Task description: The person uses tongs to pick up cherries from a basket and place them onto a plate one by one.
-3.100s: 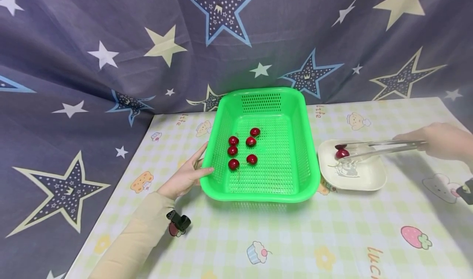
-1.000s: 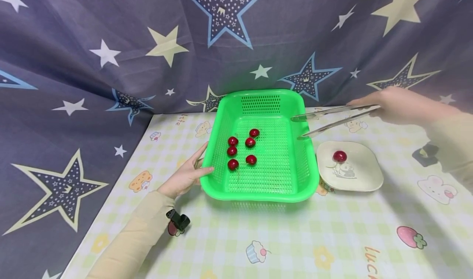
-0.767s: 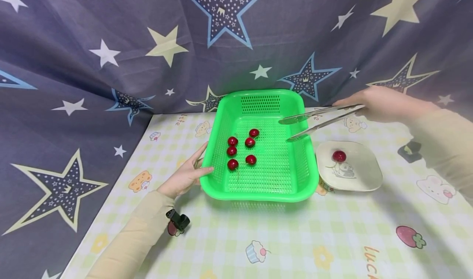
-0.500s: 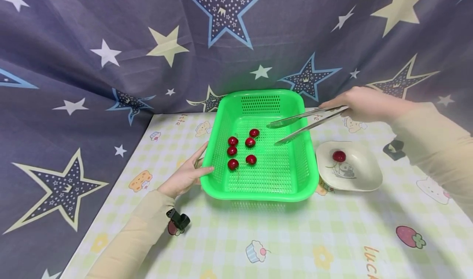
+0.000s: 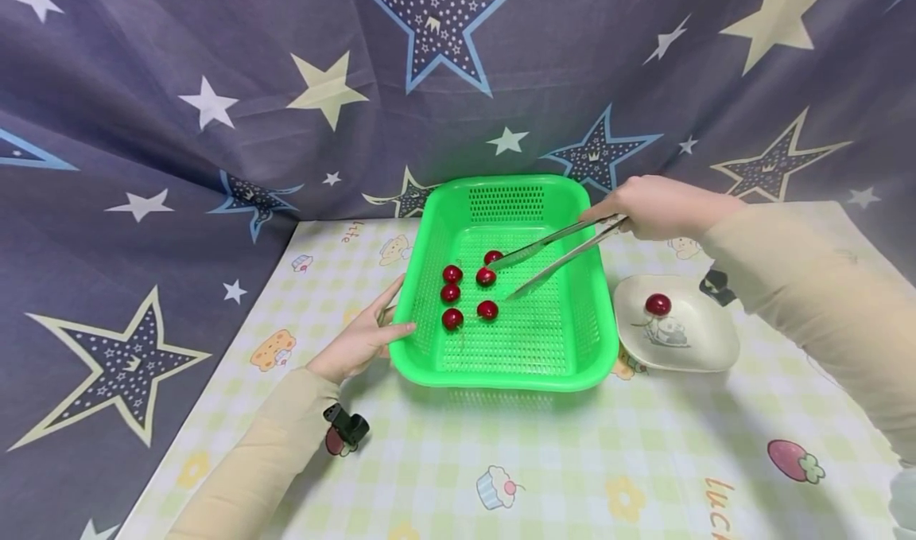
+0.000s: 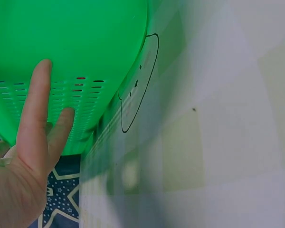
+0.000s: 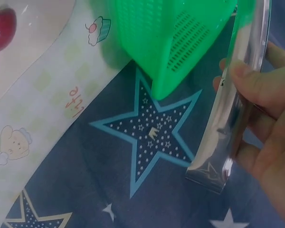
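Right grip (image 5: 654, 206) pinches tongs (image 5: 525, 251), arms spread, tips in basket (image 5: 501, 380) near cherries (image 5: 450, 293): six there, one on dish (image 5: 704, 341). Left grip (image 5: 361, 345), fingers extended, rests against basket; keep it steady. Straddle single cherry; squeeze lightly.

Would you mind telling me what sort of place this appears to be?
Probably a small staged tabletop corner indoors, perhaps set up for recording: a star-patterned curtain hangs right behind, a checked cloth with cartoon prints covers the surface, and a green basket of cherries stands on it.
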### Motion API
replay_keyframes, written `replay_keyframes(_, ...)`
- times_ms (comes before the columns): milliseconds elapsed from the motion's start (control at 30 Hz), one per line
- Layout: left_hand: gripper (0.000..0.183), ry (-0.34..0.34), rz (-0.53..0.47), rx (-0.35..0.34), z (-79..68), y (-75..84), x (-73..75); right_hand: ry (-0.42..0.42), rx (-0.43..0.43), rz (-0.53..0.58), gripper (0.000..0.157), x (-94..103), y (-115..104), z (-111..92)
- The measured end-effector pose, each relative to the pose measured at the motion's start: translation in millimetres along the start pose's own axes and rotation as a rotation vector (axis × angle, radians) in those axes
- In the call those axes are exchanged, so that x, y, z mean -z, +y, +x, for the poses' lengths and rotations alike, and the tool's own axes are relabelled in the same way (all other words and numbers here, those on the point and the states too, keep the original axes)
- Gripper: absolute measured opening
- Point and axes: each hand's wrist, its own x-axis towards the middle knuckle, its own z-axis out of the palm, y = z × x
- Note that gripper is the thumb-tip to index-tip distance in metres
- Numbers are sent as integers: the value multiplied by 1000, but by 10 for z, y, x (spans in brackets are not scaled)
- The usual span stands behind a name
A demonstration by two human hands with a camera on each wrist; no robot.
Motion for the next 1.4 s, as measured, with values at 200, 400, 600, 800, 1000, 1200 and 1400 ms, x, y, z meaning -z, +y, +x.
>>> replay_keyframes(200,88,4,-10,7,-5,4,-3,-16,32,-30,56,-60,-71,166)
replay_keyframes(400,88,2,-11,3,-15,3,-12,-68,0,-43,62,-135,-138,329)
replay_keyframes(600,88,5,-11,-3,-17,-1,-11,-140,-38,-44,68,-179,-217,467)
replay_keyframes(800,89,2,-9,-9,-14,-3,-9,-148,-8,-84,70,-212,-269,558)
replay_keyframes(1000,88,-3,-13,-15,-12,-18,7,-159,-9,-110,67,-232,-284,594)
replay_keyframes(1200,88,0,-9,-18,-11,-22,11,-179,-27,-141,64,-271,-263,611)
replay_keyframes(1400,88,11,-23,1,-2,-24,7,-195,-39,-145,63,-307,-248,618)
